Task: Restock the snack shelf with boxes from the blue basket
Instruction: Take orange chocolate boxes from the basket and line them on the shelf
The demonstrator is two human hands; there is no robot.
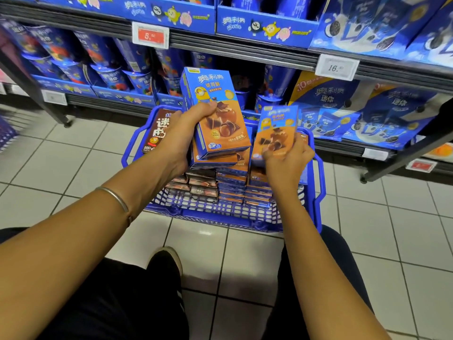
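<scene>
A blue basket stands on the tiled floor in front of the snack shelf. It holds several stacked blue-and-orange snack boxes and brown boxes. My left hand grips a small stack of blue-and-orange boxes, held upright above the basket with the thumb across the top box's front. My right hand holds one more blue-and-orange box, blurred, just right of that stack, over the basket's right side.
Blue cookie cups fill the lower left shelf. Large blue packs lean at the right. Price tags hang on the shelf rails. A brown box stands in the basket's far left corner. My knees and shoe are below.
</scene>
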